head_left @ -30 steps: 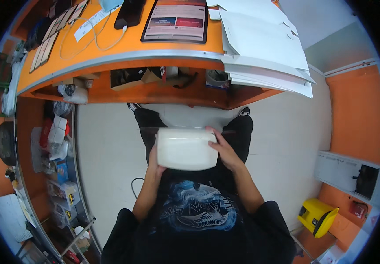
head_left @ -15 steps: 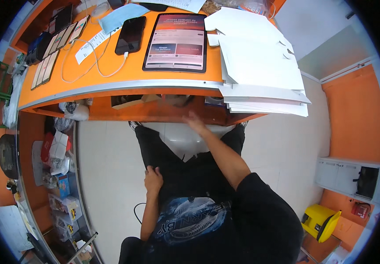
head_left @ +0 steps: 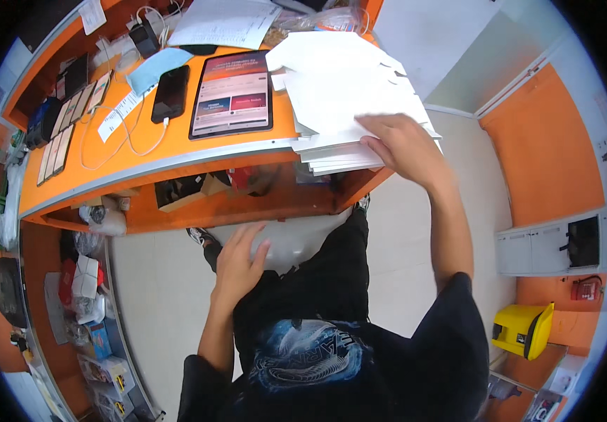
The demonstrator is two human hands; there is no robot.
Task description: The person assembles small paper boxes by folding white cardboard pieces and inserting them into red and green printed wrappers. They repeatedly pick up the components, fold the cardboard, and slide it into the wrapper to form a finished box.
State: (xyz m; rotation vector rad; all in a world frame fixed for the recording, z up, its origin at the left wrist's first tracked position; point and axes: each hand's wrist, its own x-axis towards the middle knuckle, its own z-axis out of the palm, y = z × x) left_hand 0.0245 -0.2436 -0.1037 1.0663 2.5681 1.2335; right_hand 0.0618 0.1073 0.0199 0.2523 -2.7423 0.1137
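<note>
A stack of white cut cardboard sheets (head_left: 346, 84) lies on the right end of the orange desk (head_left: 205, 144), its front edges jutting past the desk's edge. My right hand (head_left: 402, 144) rests at the stack's near right corner, fingers stretched over the top sheet and thumb apart along the front. Whether it grips any sheet cannot be made out. My left hand (head_left: 240, 264) hovers below the desk front, above my left leg, fingers apart and holding nothing. Left of the stack lies a tablet (head_left: 233, 98) with a lit screen.
A black phone (head_left: 170, 95) on a white cable lies beside the tablet, near a blue face mask (head_left: 156, 69). Several phones (head_left: 56, 155) line the desk's left end. An open box (head_left: 184, 190) sits on the shelf underneath. A yellow case (head_left: 521, 330) stands at the right.
My right hand has risen from under the desk onto the cardboard stack. My left hand has lifted off my thigh toward the desk, its fingers spreading. The view has turned to the right.
</note>
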